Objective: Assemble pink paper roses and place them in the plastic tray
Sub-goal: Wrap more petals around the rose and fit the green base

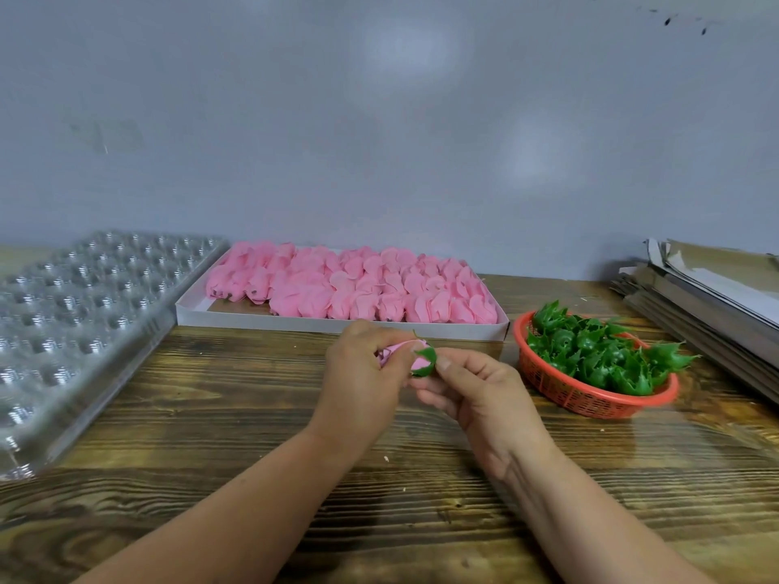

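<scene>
My left hand [362, 373] grips a pink paper rose head [398, 355] above the middle of the wooden table. My right hand [472, 389] pinches a green plastic calyx [425, 361] against the right end of that rose. Most of the rose is hidden behind my left fingers. The clear plastic tray [71, 314] with rows of round cups lies at the left; its cups hold no roses. A white shallow box [337, 324] at the back holds several rows of pink rose heads [350, 288].
A red mesh basket [590, 400] full of green calyxes [607, 351] stands at the right. A stack of flat cardboard sheets [708, 297] lies at the far right. A grey wall rises behind the table [253, 415].
</scene>
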`<state>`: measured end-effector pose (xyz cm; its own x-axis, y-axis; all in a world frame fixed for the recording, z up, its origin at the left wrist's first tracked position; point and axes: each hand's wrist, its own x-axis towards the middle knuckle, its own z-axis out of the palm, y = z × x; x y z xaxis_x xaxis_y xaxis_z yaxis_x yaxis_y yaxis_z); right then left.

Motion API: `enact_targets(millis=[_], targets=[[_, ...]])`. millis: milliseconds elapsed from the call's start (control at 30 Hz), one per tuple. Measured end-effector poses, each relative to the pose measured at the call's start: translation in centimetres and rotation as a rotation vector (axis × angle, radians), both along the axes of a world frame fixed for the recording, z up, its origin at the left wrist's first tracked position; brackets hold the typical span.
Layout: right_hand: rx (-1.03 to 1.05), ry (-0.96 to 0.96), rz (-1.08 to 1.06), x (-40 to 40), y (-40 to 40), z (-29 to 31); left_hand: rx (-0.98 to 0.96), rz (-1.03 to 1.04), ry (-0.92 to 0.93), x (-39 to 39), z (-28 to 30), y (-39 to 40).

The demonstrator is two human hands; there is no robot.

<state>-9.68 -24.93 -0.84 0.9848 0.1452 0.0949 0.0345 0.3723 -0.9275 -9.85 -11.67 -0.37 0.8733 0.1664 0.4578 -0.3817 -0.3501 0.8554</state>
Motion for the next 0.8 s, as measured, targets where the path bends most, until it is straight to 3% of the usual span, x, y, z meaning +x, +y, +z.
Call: enact_targets(millis=[233, 433, 600, 667, 800], targets=[[-0.095, -0.039, -0.103, 0.51, -0.44, -0.76, -0.031, -0.081, 0.121, -0.11, 0.05, -0.04], [-0.173, -0.091, -0.116, 0.53, -0.46, -0.75, -0.168, -0.198, 0.224, 0.41, 0.09, 0.67], [-0.187, -0.109, -0.119, 0.34, -0.41, -0.38, -0.231, -0.215, 0.208, 0.39, -0.3, 0.51], [-0.138, -0.054, -0.139, 0.36, -0.33, -0.27, -0.252, -0.232, 0.217, 0.29, -0.31, 0.38], [0.06, 0.091, -0.101, 0.55, -0.55, -0.14, -0.101, -0.318, 0.28, 0.41, -0.82, 0.57]])
